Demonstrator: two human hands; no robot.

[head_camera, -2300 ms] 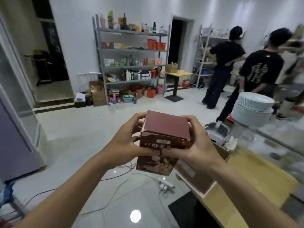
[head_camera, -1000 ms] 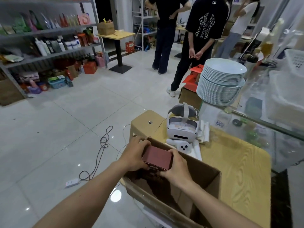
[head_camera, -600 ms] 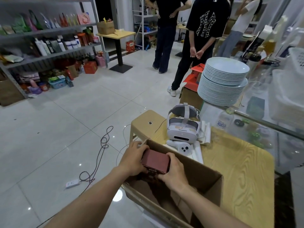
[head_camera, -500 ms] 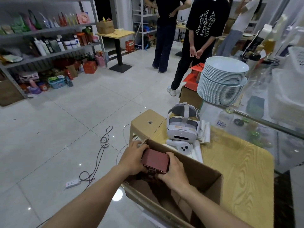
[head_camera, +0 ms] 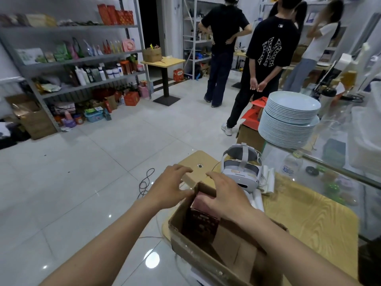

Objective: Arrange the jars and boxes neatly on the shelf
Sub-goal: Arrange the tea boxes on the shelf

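A dark red box (head_camera: 203, 217) with printed sides stands upright inside an open cardboard carton (head_camera: 208, 263) on the wooden table (head_camera: 309, 219). My left hand (head_camera: 170, 187) hovers just left of the carton's far corner, fingers spread and relaxed, holding nothing. My right hand (head_camera: 225, 195) hovers above the red box, fingers spread, hiding part of its top. Neither hand grips the box. The grey metal shelf (head_camera: 68, 58) with bottles, bags and boxes stands across the room at the left.
A white headset (head_camera: 240, 169) lies on the table beyond the carton. A tall stack of plates (head_camera: 288, 118) rests on a glass counter at the right. Three people (head_camera: 261, 65) stand ahead. A cable (head_camera: 145, 182) lies on the tiled floor.
Both hands lowered the red box into the carton and then let go of it. They now hover open above it, lifted slightly.
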